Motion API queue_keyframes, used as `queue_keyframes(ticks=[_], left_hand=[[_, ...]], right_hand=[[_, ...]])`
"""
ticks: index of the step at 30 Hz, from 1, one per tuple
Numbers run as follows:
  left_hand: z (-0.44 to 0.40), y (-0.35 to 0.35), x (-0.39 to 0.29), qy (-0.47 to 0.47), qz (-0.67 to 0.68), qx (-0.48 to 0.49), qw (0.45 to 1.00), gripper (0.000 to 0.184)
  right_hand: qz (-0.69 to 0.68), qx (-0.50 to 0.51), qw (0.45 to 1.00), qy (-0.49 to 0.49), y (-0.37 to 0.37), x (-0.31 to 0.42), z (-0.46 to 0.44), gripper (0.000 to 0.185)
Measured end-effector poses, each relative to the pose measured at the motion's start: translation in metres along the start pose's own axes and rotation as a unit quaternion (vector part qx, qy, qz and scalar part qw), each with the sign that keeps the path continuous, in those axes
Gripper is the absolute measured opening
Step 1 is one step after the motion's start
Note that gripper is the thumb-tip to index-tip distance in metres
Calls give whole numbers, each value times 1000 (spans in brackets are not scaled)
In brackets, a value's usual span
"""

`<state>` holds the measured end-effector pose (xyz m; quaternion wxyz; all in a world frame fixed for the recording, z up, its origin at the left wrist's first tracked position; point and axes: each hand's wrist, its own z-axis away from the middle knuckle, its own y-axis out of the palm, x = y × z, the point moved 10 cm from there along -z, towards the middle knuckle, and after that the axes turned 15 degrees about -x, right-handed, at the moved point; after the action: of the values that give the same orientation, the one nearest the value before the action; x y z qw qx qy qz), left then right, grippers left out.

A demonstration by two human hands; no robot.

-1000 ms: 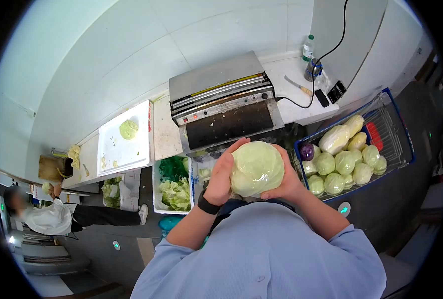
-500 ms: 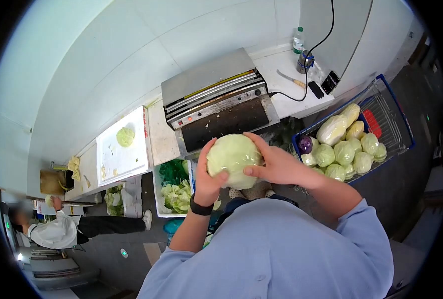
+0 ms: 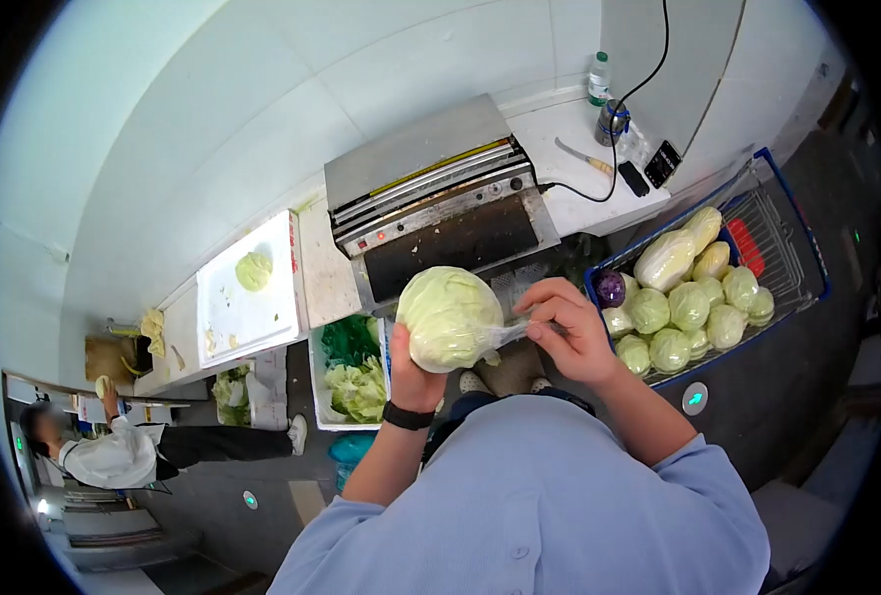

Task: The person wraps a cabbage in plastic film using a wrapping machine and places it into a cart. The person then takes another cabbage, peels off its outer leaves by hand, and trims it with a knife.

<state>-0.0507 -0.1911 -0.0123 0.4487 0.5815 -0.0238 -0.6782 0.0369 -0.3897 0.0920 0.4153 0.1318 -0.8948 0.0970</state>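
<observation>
A round, pale green cabbage (image 3: 447,315) is held up in front of my body, with clear plastic film on it. My left hand (image 3: 417,375) grips the cabbage from its left and underside; some of its fingers are hidden behind it. To the right, my right hand (image 3: 571,332) pinches a gathered end of the plastic film (image 3: 505,335), pulled out sideways from the cabbage. Just beyond the cabbage stands the film wrapping machine (image 3: 440,198), with its dark, crumb-strewn plate (image 3: 450,247) facing me.
A blue-rimmed cart (image 3: 673,365) at right holds wrapped cabbages, napa cabbages and a purple one. On the counter lie a knife (image 3: 584,157), phone (image 3: 662,164) and bottle (image 3: 598,79). Left are a white board (image 3: 252,322) and a leaf-filled box (image 3: 356,392). Another person (image 3: 113,456) stands far left.
My right hand has left the cabbage's side and moved right, drawing out a strand of film. My left hand still supports the cabbage, which has shifted slightly left.
</observation>
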Motion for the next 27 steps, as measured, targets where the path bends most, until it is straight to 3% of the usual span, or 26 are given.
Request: queue_keyframes(ticks=[3,8,11,17,20,26,27], left_hand=[[3,-1,7,-25,32,-7,999,76],[9,-1,9,-21,104,-31,994,72],[14,0,8,-12,125,-37,991,74],[25,13,3,13,109,-19,994,78],[26,14,8,9,99,-20,995,80],[28,17,15,-4,98,-12,995,81],[29,20,18,-18,114,-14,993,81]], right_hand=[[-118,-33,986,116,9,-17,15,12],[-258,-128,888,359,23,-52,34,19],[-300,-141,850,408,35,-68,42,20],[-292,-166,852,402,45,-74,47,18],[-265,-230,868,353,47,-64,43,18],[-154,-193,910,334,45,-80,47,22],[-190,-201,876,396,51,-96,54,23]])
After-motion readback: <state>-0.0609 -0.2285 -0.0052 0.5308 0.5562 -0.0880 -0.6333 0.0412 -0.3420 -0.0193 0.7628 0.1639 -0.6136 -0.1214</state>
